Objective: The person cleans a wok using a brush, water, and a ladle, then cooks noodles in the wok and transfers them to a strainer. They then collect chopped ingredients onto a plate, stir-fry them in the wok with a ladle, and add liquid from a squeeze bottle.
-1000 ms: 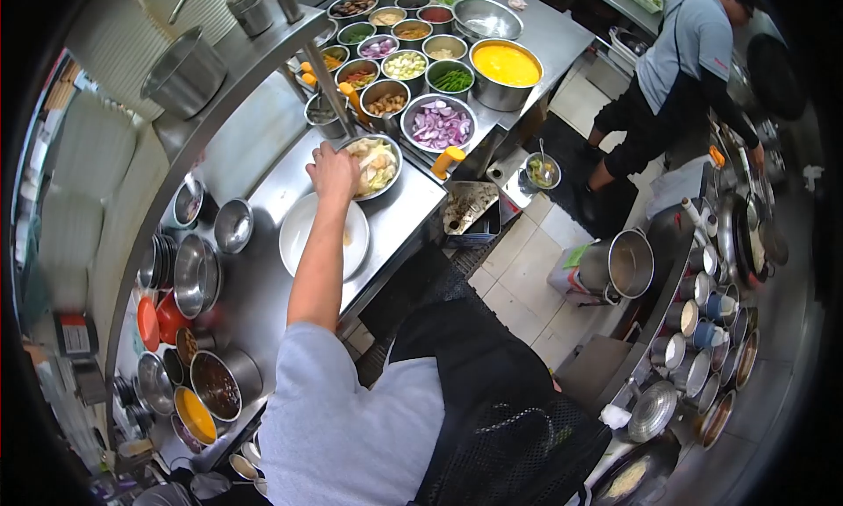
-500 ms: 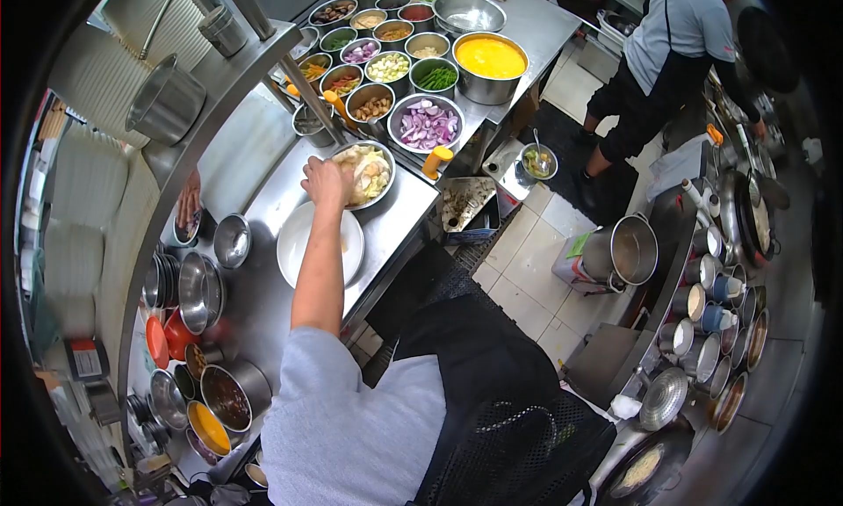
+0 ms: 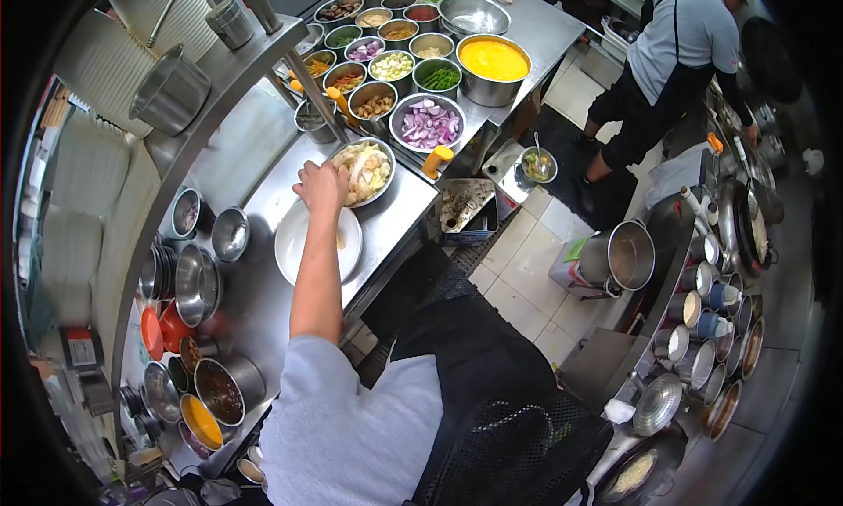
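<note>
My left hand (image 3: 322,187) reaches over the left rim of a steel bowl (image 3: 392,172) on the counter. Its back faces me and its fingers are bent, so anything in them is hidden. Pale pieces of food (image 3: 367,174) and yellowish chopped leaves lie in the bowl. Under my wrist stands a white plate (image 3: 294,242), partly covered by my forearm, with a small light bit on it. My right hand is out of view.
Steel pots of chopped ingredients, with sliced onions (image 3: 428,124) nearest, fill the counter's far end beside a pot of yellow liquid (image 3: 494,61). Metal bowls (image 3: 198,286) stand at left below a shelf post (image 3: 255,5). A co-worker (image 3: 680,58) stands at the stove, upper right.
My left hand has shifted slightly left and down at the bowl's rim. Another person's hand, in a small bowl under the shelf before, is gone. The co-worker's arm has moved a little.
</note>
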Tool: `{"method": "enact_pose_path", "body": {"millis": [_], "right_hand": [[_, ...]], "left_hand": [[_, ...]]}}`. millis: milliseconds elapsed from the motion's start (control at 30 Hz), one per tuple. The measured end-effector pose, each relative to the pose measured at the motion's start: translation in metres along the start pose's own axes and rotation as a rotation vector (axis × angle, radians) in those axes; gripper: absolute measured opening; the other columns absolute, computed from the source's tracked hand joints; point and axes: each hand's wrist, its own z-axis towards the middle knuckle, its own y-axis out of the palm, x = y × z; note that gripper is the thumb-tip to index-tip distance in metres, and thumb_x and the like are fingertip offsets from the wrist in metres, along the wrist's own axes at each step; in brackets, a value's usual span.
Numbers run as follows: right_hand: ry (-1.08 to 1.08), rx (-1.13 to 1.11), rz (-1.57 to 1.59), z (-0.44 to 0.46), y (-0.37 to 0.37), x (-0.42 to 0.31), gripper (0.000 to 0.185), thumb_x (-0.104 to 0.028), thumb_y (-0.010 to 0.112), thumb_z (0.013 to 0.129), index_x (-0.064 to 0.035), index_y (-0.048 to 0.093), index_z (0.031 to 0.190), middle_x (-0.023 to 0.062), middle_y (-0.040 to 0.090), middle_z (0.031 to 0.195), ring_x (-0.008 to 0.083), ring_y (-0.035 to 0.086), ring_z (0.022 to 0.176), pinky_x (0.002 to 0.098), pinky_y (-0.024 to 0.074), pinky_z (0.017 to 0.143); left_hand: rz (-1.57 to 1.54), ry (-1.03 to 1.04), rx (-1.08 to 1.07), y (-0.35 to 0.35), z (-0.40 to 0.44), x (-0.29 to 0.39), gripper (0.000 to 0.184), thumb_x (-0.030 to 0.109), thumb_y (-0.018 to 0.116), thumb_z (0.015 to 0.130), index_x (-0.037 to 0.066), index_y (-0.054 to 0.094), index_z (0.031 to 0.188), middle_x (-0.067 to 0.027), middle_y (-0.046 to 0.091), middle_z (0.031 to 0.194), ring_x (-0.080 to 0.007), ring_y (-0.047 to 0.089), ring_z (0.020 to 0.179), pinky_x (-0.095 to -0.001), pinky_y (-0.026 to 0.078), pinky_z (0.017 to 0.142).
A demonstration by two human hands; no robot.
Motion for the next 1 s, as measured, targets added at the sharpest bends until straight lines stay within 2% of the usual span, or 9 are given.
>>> {"method": "enact_pose_path", "body": {"millis": [167,400,467,500,533,600,667,800,1000], "right_hand": [[-0.002,-0.007,-0.005,0.002,-0.001,0.0,0.022,-0.018,0.071,0.098,0.0005,0.074,0.11,0.003,0.073,0.096,0.0115,0.064,0.082,0.0289,0.053,0.077],[-0.005,-0.012,-0.007,0.001,-0.004,0.001,0.022,-0.018,0.071,0.098,0.0005,0.074,0.11,0.0031,0.073,0.097,0.0116,0.065,0.082,0.0289,0.053,0.077],[-0.005,-0.011,-0.007,-0.002,-0.006,0.001,0.022,-0.018,0.071,0.098,0.0005,0.074,0.11,0.0031,0.073,0.097,0.0116,0.065,0.082,0.0289,0.053,0.077],[-0.003,-0.013,-0.011,-0.003,-0.008,0.003,0.022,-0.018,0.071,0.098,0.0005,0.074,0.11,0.0032,0.073,0.097,0.0116,0.065,0.082,0.0289,0.053,0.077],[-0.001,-0.014,-0.012,-0.004,-0.01,0.005,0.022,-0.018,0.071,0.098,0.0005,0.074,0.11,0.0032,0.073,0.097,0.0116,0.065,0.083,0.0289,0.053,0.077],[0.001,-0.02,-0.024,-0.007,-0.013,0.008,0.022,-0.018,0.071,0.098,0.0004,0.074,0.11,0.0032,0.073,0.097,0.0116,0.065,0.083,0.0289,0.053,0.077],[0.004,-0.028,-0.037,-0.008,-0.014,0.008,0.022,-0.018,0.071,0.098,0.0004,0.074,0.11,0.0032,0.073,0.097,0.0117,0.065,0.083,0.0289,0.053,0.077],[0.001,-0.029,-0.043,-0.007,-0.019,0.012,0.022,-0.018,0.071,0.098,0.0004,0.074,0.11,0.0033,0.073,0.097,0.0117,0.065,0.083,0.0289,0.0531,0.077],[-0.033,-0.052,-0.09,0.004,-0.026,0.013,0.023,-0.018,0.071,0.098,0.0004,0.074,0.111,0.0034,0.073,0.098,0.0117,0.065,0.083,0.0289,0.0531,0.077]], "left_hand": [[0.057,-0.042,-0.2,-0.016,0.004,0.003,0.044,0.04,0.077,0.082,0.007,0.079,0.111,-0.0208,0.062,0.125,-0.0396,0.056,0.122,-0.0587,0.043,0.097],[0.073,-0.064,-0.209,0.009,0.018,-0.002,0.042,0.041,0.077,0.08,0.006,0.081,0.102,-0.0206,0.061,0.128,-0.038,0.057,0.125,-0.0588,0.044,0.097],[-0.102,-0.092,-0.252,-0.002,0.019,-0.005,0.04,0.041,0.077,0.078,0.004,0.08,0.095,-0.0202,0.07,0.114,-0.0365,0.066,0.111,-0.059,0.047,0.09],[-0.278,-0.13,-0.323,-0.008,0.024,-0.014,0.035,0.036,0.079,0.079,0.002,0.078,0.088,-0.0134,0.075,0.09,-0.027,0.07,0.086,-0.0476,0.052,0.078],[-0.271,-0.135,-0.336,-0.013,0.025,-0.025,0.035,0.036,0.079,0.079,0.002,0.078,0.088,-0.0134,0.075,0.09,-0.027,0.07,0.086,-0.0476,0.052,0.078],[-0.774,-0.15,-0.344,-0.023,0.019,-0.052,0.028,0.03,0.081,0.082,0.003,0.077,0.085,-0.0043,0.072,0.075,-0.0155,0.062,0.068,-0.0339,0.049,0.067],[-0.807,-0.213,-0.388,-0.04,0.004,-0.077,0.025,0.025,0.082,0.085,0.002,0.076,0.083,-0.0006,0.069,0.077,-0.0092,0.056,0.067,-0.0265,0.046,0.064],[-0.649,-0.32,-0.447,-0.025,-0.03,-0.133,0.029,0.028,0.084,0.085,0.0,0.078,0.089,-0.002,0.071,0.08,-0.0099,0.059,0.071,-0.0291,0.048,0.068],[-0.763,-0.436,-0.452,0.011,-0.059,-0.155,0.035,0.033,0.083,0.085,0.001,0.079,0.098,-0.004,0.074,0.09,-0.0122,0.064,0.086,-0.0298,0.049,0.08]]}}
